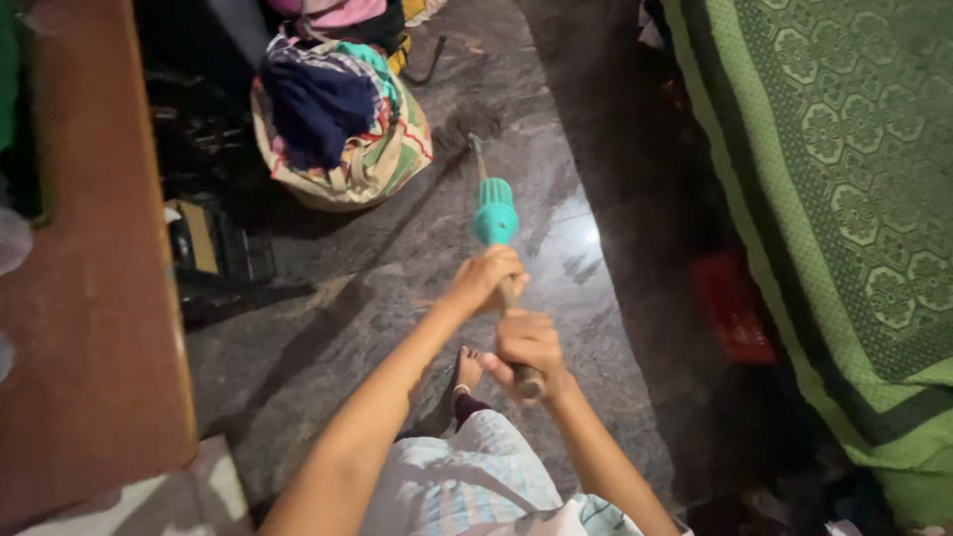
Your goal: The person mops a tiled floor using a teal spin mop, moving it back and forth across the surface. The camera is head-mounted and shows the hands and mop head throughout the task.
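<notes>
Gripping the broom handle (508, 298) with left hand (483, 281) and right hand (527, 349) both clenched, you reach the 12 o'clock floor (328, 298) beside the cloth bundle (342, 119); most looks unswept.

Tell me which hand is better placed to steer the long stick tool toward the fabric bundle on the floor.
Probably the left hand: it grips the wooden stick with the teal plastic collar higher up, nearer the multicoloured cloth bundle. The right hand holds the stick's near end.

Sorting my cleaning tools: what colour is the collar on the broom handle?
Teal, on the broom handle, just ahead of the left hand; head view.
</notes>
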